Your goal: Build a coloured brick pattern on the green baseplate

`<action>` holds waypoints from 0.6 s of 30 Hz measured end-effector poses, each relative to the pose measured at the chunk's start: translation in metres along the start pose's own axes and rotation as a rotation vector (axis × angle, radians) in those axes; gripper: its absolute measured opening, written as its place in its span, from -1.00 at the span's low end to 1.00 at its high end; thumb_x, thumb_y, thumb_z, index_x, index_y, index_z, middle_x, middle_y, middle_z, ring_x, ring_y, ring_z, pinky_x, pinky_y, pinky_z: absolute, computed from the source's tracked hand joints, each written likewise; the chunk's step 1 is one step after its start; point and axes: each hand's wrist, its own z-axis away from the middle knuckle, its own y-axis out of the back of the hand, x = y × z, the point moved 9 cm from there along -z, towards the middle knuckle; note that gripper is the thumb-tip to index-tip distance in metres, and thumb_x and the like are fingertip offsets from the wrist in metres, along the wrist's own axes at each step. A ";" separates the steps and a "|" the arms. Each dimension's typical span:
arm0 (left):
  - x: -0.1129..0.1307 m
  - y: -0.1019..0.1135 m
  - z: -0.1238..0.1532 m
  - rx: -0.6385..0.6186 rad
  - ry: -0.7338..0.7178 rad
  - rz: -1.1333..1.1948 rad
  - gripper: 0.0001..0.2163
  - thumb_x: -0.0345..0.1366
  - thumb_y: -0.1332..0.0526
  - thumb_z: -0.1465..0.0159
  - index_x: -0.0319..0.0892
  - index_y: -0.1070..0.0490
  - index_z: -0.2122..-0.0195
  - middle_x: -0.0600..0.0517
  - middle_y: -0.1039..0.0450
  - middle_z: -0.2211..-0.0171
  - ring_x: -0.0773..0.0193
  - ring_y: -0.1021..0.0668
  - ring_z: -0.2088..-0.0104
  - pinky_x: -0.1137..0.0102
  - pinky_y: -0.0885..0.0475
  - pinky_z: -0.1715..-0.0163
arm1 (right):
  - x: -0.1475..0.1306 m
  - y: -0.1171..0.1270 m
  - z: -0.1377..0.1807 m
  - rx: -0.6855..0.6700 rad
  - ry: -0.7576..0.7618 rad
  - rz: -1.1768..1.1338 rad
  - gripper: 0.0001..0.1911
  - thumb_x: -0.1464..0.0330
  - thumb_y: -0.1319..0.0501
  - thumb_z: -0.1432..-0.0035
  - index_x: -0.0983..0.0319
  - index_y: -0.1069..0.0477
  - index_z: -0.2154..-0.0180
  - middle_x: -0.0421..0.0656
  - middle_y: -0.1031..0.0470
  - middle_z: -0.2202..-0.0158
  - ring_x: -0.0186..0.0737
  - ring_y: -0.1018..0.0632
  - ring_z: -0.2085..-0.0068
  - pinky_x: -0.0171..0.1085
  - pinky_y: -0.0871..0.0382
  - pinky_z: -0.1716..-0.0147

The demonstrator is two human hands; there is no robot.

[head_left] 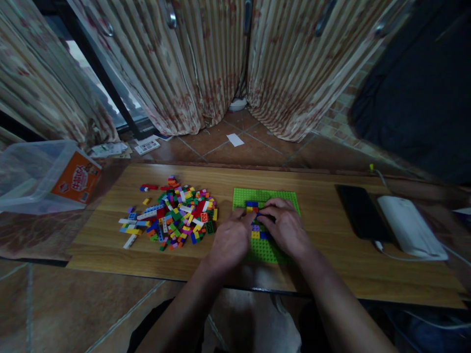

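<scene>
On green baseplate (pixel 279 196), hands (pixel 257 230) pressing bricks (pixel 255 230); brick column runs near-to-far.

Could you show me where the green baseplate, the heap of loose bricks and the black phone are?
green baseplate (pixel 246 196): head view, bare studded corner at its far left.
heap of loose bricks (pixel 176 214): head view, middle of the pile.
black phone (pixel 358 212): head view, centre of its dark screen.
</scene>
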 end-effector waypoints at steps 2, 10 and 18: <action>0.004 -0.004 0.000 -0.027 -0.013 -0.085 -0.63 -0.42 0.00 -0.38 -0.16 -0.39 -0.16 -0.13 -0.46 0.03 0.12 -0.52 0.03 0.30 -0.45 0.00 | 0.001 0.000 0.000 -0.002 -0.012 -0.007 -0.83 0.32 -0.24 -0.21 0.17 -0.62 0.33 -0.05 -0.50 0.16 -0.03 -0.47 0.09 -0.02 -0.39 0.05; 0.014 -0.006 -0.001 -0.109 0.068 -0.260 -0.61 -0.44 0.03 -0.36 -0.21 -0.36 -0.17 -0.22 -0.41 -0.05 -0.01 -0.49 -0.02 0.18 -0.47 0.03 | 0.010 -0.001 -0.002 0.037 -0.055 -0.006 -0.86 0.30 -0.29 -0.16 0.12 -0.64 0.37 -0.07 -0.50 0.20 -0.03 -0.45 0.11 -0.02 -0.38 0.09; 0.017 -0.007 -0.002 -0.079 0.106 -0.263 -0.63 -0.46 -0.01 -0.34 -0.24 -0.39 -0.12 -0.24 -0.45 0.01 -0.04 -0.51 -0.01 0.18 -0.47 0.06 | 0.016 0.001 0.004 0.079 -0.124 -0.005 -0.86 0.23 -0.30 -0.16 0.06 -0.65 0.34 -0.09 -0.47 0.18 -0.03 -0.44 0.10 0.00 -0.35 0.07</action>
